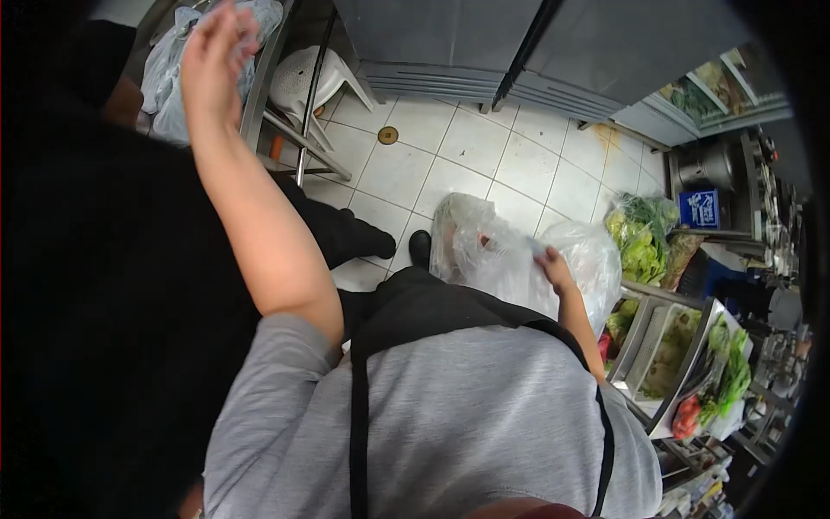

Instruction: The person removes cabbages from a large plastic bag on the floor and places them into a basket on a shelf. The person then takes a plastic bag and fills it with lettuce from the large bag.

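Note:
My right hand (556, 268) is closed on the edge of a large clear plastic bag (501, 259), which hangs in front of my legs above the floor. Something reddish shows faintly through the plastic. A second clear bag (592, 259) bulges just to the right of that hand. My left hand (220, 43) is raised at the upper left, over whitish plastic bags (169, 82) on a metal table (270, 73). Its fingers are bent but smeared by motion, so whether they hold anything does not show.
Close on my left stands another person in black (112, 303). A white stool (303, 82) sits beside the table. Grey cabinets (432, 43) line the far side. At right are leafy greens (640, 246), a tray of vegetables (670, 350), and a blue box (699, 209).

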The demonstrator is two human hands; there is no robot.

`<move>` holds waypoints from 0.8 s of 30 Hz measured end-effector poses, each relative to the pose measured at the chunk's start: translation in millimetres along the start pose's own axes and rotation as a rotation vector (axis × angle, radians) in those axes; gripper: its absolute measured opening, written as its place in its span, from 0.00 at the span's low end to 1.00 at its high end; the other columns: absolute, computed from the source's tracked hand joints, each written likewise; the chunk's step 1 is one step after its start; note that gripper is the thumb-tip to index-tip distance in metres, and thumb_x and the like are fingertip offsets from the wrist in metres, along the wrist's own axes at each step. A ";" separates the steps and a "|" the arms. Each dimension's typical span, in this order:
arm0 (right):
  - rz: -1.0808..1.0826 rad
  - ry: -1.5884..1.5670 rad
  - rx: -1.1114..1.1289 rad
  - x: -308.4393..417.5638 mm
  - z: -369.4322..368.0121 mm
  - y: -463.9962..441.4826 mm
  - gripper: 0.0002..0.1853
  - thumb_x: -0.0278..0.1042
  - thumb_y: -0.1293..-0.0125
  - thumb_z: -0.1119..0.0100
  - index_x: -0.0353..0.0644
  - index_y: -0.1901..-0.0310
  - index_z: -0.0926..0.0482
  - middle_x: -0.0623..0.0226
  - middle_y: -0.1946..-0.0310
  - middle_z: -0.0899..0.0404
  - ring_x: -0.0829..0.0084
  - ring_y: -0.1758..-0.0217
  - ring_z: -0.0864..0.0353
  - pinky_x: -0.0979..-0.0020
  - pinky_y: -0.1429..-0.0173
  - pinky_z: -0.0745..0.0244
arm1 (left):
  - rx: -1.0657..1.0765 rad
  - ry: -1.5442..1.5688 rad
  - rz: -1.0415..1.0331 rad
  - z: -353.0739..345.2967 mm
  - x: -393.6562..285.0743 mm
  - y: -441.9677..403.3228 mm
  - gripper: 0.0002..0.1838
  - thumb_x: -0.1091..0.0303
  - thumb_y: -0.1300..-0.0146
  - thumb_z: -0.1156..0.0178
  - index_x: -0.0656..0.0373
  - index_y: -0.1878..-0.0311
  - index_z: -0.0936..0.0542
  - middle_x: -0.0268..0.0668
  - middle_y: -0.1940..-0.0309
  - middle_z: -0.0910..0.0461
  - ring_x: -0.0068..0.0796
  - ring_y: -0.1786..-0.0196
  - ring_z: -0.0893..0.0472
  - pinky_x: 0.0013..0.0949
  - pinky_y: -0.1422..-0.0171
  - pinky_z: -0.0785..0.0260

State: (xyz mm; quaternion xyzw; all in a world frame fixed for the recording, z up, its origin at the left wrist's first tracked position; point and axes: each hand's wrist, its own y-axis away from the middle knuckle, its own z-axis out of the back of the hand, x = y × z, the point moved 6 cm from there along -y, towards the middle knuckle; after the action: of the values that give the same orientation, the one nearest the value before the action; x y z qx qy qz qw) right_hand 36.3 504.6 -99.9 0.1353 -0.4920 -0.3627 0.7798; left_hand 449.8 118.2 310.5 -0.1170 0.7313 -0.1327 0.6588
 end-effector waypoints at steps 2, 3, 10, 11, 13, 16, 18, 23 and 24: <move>0.058 -0.174 0.020 71.5 3.3 -17.3 0.20 0.30 0.44 0.45 0.30 0.50 0.31 0.60 0.54 0.26 0.73 0.51 0.30 0.75 0.46 0.36 | 0.083 -0.011 -0.135 3.1 -18.9 -76.9 0.17 0.64 0.39 0.49 0.63 0.49 0.30 0.42 0.50 0.28 0.32 0.50 0.27 0.33 0.45 0.37; 0.093 -0.194 0.007 70.8 10.1 -27.4 0.19 0.29 0.44 0.46 0.31 0.51 0.30 0.62 0.55 0.26 0.73 0.52 0.29 0.75 0.48 0.36 | 0.112 -0.001 -0.250 -15.9 -43.9 -88.7 0.16 0.65 0.39 0.48 0.62 0.50 0.32 0.43 0.60 0.26 0.31 0.60 0.25 0.30 0.59 0.32; -0.448 0.164 -0.178 -97.1 49.6 76.7 0.28 0.37 0.52 0.41 0.34 0.48 0.31 0.50 0.56 0.25 0.59 0.51 0.26 0.66 0.48 0.33 | 0.178 -0.173 -0.085 -30.1 -35.4 -190.9 0.21 0.63 0.38 0.52 0.65 0.44 0.33 0.44 0.44 0.33 0.37 0.41 0.33 0.36 0.36 0.43; -0.475 0.121 -0.335 -138.7 45.7 101.2 0.25 0.30 0.55 0.40 0.30 0.52 0.30 0.54 0.61 0.24 0.64 0.57 0.26 0.67 0.54 0.31 | 0.252 -0.142 -0.096 -50.3 -26.7 -190.4 0.22 0.62 0.38 0.52 0.65 0.44 0.33 0.43 0.44 0.32 0.36 0.42 0.32 0.35 0.36 0.43; -0.652 0.099 -0.248 -251.0 21.2 134.2 0.27 0.31 0.54 0.39 0.32 0.50 0.30 0.55 0.59 0.25 0.62 0.55 0.26 0.61 0.56 0.31 | 0.404 -0.094 -0.127 -88.3 -15.5 -183.9 0.22 0.61 0.38 0.52 0.64 0.43 0.34 0.42 0.44 0.32 0.34 0.42 0.32 0.35 0.36 0.44; -0.915 -0.040 -0.221 -229.3 5.4 175.9 0.29 0.32 0.54 0.37 0.37 0.47 0.32 0.58 0.55 0.26 0.61 0.54 0.27 0.53 0.63 0.29 | 0.595 -0.339 -0.146 -174.6 13.2 -130.9 0.25 0.54 0.41 0.47 0.60 0.45 0.31 0.38 0.50 0.27 0.27 0.47 0.28 0.29 0.42 0.41; -0.929 -0.147 -0.105 -201.5 -1.0 166.2 0.29 0.34 0.53 0.35 0.39 0.47 0.32 0.60 0.53 0.28 0.63 0.53 0.28 0.55 0.68 0.28 | 0.895 -0.457 -0.105 -216.2 76.3 -101.8 0.17 0.60 0.43 0.42 0.56 0.52 0.25 0.31 0.62 0.24 0.19 0.58 0.27 0.23 0.53 0.36; -0.511 0.097 -0.269 -131.8 29.5 48.1 0.18 0.43 0.52 0.41 0.34 0.69 0.27 0.57 0.81 0.26 0.69 0.83 0.28 0.67 0.78 0.33 | 1.460 -0.477 0.014 -237.9 218.9 19.9 0.16 0.67 0.46 0.42 0.59 0.53 0.27 0.31 0.65 0.26 0.20 0.64 0.27 0.25 0.58 0.34; -0.428 0.125 -0.275 -108.3 39.6 26.3 0.18 0.43 0.52 0.41 0.34 0.70 0.27 0.57 0.80 0.26 0.69 0.80 0.27 0.67 0.77 0.32 | 1.570 -0.632 0.353 -231.8 227.8 45.1 0.18 0.65 0.43 0.42 0.58 0.50 0.28 0.32 0.58 0.28 0.22 0.55 0.29 0.27 0.49 0.36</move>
State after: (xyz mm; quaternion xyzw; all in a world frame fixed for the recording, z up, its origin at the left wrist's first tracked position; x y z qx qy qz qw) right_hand -13.9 604.4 -138.4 0.1513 -0.3492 -0.5739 0.7251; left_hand 195.6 90.8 104.8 0.4559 0.2180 -0.4563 0.7324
